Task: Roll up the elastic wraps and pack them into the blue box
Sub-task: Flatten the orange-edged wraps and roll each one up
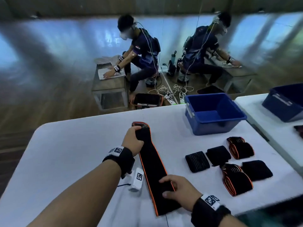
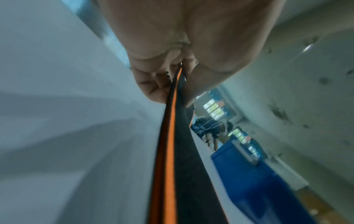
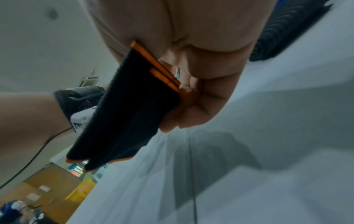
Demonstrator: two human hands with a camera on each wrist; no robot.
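Long wrap: a black elastic wrap (image 1: pixel 153 163) with orange edges lies stretched along the middle of the white bench (image 1: pixel 73 145), from the near edge toward the far edge.
Left hand: the left hand (image 1: pixel 133 140) grips the far end of the wrap; the left wrist view shows the fingers (image 2: pixel 153 89) curled and pinching the orange edge.
Right hand: the right hand (image 1: pixel 179 188) holds the near part; only the right wrist view shows two layers of fabric (image 3: pixel 124 113) pinched between thumb and fingers.
Blue box: the blue box (image 1: pixel 213 112) stands open at the far right corner of the bench.
Other wraps: the head view alone shows five folded wraps (image 1: pixel 229 163) near the right edge, between box and near edge.
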